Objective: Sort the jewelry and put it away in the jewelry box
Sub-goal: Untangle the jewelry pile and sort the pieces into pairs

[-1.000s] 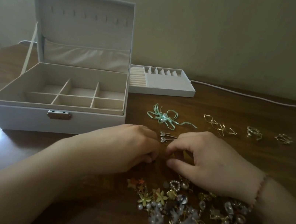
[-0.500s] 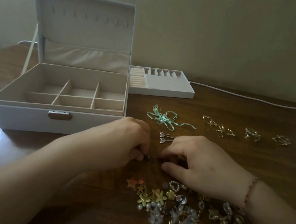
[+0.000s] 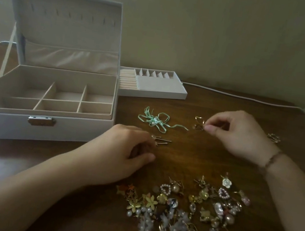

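While the right hand (image 3: 242, 135) pinches a gold earring (image 3: 199, 123) just above the surface (image 3: 191, 157), set it beside its match; the left hand (image 3: 121, 154), curled, rests near the jewelry box (image 3: 46, 124), contents unclear.

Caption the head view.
Right hand pinches a gold wire earring beside the open white jewelry box; left hand rests curled.

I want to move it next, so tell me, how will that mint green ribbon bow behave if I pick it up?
The ribbon bow looks thin and loose, so it will probably flop and trail its long tail. It likely weighs almost nothing. The small bead at its knot may make it hang unevenly.
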Demonstrator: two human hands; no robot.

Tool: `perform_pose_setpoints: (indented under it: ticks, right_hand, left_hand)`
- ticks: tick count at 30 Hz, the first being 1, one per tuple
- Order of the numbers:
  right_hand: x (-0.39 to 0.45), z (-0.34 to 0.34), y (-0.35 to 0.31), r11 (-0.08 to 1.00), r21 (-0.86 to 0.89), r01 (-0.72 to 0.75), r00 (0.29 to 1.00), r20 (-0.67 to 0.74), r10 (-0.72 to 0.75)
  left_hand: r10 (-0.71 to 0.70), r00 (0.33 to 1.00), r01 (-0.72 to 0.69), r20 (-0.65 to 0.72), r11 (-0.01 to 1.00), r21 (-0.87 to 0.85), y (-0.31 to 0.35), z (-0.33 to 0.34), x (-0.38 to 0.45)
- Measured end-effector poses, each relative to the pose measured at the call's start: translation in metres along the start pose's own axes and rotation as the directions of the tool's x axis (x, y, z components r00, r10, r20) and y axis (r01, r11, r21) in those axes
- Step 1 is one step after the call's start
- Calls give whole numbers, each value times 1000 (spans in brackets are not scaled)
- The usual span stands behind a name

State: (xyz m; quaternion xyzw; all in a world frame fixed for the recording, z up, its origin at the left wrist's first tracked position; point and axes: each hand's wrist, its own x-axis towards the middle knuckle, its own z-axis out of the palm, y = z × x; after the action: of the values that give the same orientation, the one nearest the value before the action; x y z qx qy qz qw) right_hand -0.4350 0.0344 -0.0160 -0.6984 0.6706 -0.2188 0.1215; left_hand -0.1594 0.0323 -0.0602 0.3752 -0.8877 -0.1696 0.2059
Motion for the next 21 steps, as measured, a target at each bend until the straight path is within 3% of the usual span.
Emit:
perform_pose_setpoints:
  ticks: [3,5,8,14,19,21]
  right_hand:
    - [6,-1,18,991,12,-134,984,118,132]
    - [6,4,17,986,74,-146,979,154,134]
    - [4,11,5,983,158,-98,985,158,72]
    - [0,29,-6,998,-44,41,987,159,-33]
    - [-5,21,-13,992,-68,102,985,148,-91]
    - [-12,11,-20,980,-36,195,961,207,-183]
  left_hand:
    - [24,999,-25,35,999,23,-2,0,0]
    - [30,999,-30,28,999,11,-3,2,0]
    - [39,999,-39,-8,999,-35,-5,3,1]
    - [91,996,-92,-9,993,-72,-8,4,2]
    - [148,989,-141,30,976,-163,-7,-1,1]
    - [167,984,-149,70,966,-210,-6,-3,0]
